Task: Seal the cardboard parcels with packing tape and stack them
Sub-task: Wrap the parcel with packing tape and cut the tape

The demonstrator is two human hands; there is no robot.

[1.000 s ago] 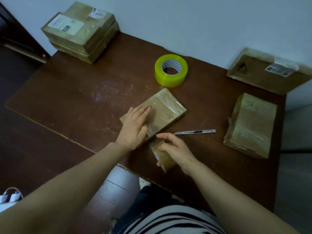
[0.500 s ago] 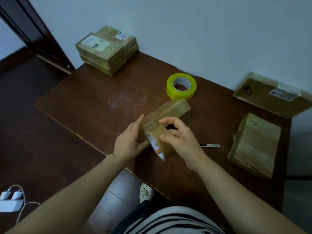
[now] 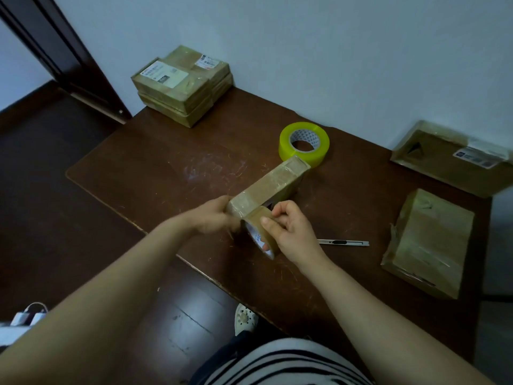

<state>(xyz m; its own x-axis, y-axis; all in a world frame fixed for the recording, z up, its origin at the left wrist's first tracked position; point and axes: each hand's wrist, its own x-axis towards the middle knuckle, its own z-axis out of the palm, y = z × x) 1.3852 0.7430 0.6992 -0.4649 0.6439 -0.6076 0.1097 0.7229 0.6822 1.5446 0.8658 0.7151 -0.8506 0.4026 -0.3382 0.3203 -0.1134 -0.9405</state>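
Near the front edge of the table (image 3: 166, 168), the left hand (image 3: 213, 218) grips the near end of a parcel (image 3: 274, 182) tipped onto its side. The right hand (image 3: 291, 232), fingers curled round a brown tape roll (image 3: 253, 218), holds it against that end. At far left sits a stack of sealed parcels (image 3: 183, 84).

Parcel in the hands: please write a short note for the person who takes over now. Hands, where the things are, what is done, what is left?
Left hand grips the near end of the parcel, turned on edge.
Right hand holds the brown roll against that end.
Cutter lies on the table to the right; yellow roll behind the parcel.
Done: stack at the far left corner.
Left: finish taping, cut, stack.
Right parcel and far parcel wait; sealed or not, I cannot tell.
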